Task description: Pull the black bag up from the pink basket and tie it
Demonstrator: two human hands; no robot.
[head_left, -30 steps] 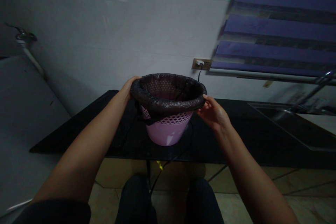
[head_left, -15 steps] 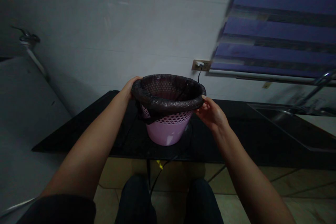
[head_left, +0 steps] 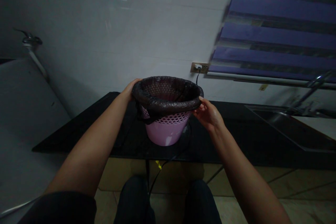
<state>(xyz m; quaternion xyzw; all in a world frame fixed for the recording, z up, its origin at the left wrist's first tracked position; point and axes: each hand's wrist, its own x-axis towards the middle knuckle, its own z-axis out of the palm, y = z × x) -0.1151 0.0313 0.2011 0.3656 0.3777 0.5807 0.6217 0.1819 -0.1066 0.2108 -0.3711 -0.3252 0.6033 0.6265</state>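
Pink plastic in the head view forms a round wastebasket (head_left: 165, 133), upright on the black counter (head_left: 252, 131) between the two hands. Its smooth, faintly glossy wall narrows toward the base, under a band of honeycomb holes. A dark, crinkled bin liner (head_left: 172, 106) rolls thickly over the rim, a loose fold drooping near the left hand (head_left: 131, 89). That hand clasps the liner's edge; the right hand (head_left: 208, 113) pinches it opposite, thumb uppermost.
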